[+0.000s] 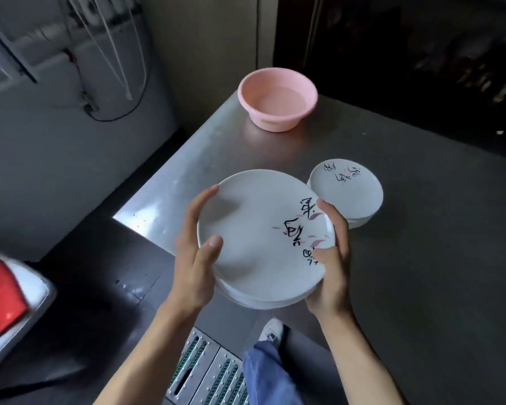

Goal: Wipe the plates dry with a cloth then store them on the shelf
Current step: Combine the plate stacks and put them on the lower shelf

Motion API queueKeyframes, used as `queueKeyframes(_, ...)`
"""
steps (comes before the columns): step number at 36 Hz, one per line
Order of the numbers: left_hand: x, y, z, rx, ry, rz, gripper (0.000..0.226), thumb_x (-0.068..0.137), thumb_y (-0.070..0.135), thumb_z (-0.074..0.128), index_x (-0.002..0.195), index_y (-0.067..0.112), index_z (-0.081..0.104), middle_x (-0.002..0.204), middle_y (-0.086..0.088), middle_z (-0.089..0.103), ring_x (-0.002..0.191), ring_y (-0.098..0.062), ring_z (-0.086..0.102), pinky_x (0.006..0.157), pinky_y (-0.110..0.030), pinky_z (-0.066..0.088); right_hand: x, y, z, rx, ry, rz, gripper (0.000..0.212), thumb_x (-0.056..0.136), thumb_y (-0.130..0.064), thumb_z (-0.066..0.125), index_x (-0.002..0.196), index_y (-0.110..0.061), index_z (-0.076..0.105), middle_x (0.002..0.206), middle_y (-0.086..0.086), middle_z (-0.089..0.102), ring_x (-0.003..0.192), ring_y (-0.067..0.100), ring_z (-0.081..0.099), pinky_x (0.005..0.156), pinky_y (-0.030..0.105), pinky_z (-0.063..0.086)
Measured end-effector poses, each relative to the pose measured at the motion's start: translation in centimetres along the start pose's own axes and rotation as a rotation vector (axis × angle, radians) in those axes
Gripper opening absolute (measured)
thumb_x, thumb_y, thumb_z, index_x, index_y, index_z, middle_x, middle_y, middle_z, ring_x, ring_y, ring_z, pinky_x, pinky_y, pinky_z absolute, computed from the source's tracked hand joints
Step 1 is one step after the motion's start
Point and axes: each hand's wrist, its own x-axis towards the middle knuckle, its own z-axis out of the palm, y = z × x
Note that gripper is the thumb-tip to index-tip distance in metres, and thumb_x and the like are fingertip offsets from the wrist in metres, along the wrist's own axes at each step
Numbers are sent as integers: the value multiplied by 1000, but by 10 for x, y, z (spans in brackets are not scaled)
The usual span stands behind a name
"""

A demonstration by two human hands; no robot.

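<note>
- First, at the far left edge sits a blurred red-and-white object (3,299); I cannot tell what it is.
- The left hand (196,258) grips the left rim of a stack of large plates (254,223), thumb on the top plate's face and fingers curled round the edge.
- The stack is held over the near corner of the steel table (421,273), apparently lifted clear of it (the underside is hidden).
- The right hand (333,258) clasps the opposite rim the same way.
- Just beyond it, a stack of smaller plates (348,191) rests on the table. A pink basin (278,97), seemingly holding water, stands farther back.
- Progress, as I judge it: no cloth or shelf is in view, so the held stack looks wiped and on its way to storage. The smaller plates are yet to be shelved.
</note>
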Motion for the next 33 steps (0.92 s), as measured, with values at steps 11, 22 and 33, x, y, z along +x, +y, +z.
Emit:
queueKeyframes(11, -141, 19, -92, -78, 211, -70, 79, 74, 78, 69, 138, 35, 56, 131, 12, 62, 118, -20, 61, 100, -60, 47, -125, 34, 40, -153, -270, 20, 67, 68, -23, 51, 135, -29, 54, 138, 6, 54, 133, 33, 47, 109, 64, 38)
queueKeyframes(22, -260, -36, -112, -93, 463, -158, 81, 70, 74, 75, 136, 30, 58, 137, -8, 53, 119, -26, 56, 98, -53, 47, -189, 96, 15, -230, -673, 175, 73, 74, -6, 51, 145, -14, 39, 144, -7, 48, 136, 13, 44, 108, 27, 41)
queueKeyframes(33, -356, -118, -36, -10, 548, -225, 76, 72, 75, 70, 136, 33, 60, 141, -22, 49, 126, -46, 50, 105, -73, 37, -219, 153, -98, -237, -708, 260, 73, 74, -21, 53, 145, -13, 40, 145, 6, 49, 136, 23, 46, 111, 38, 41)
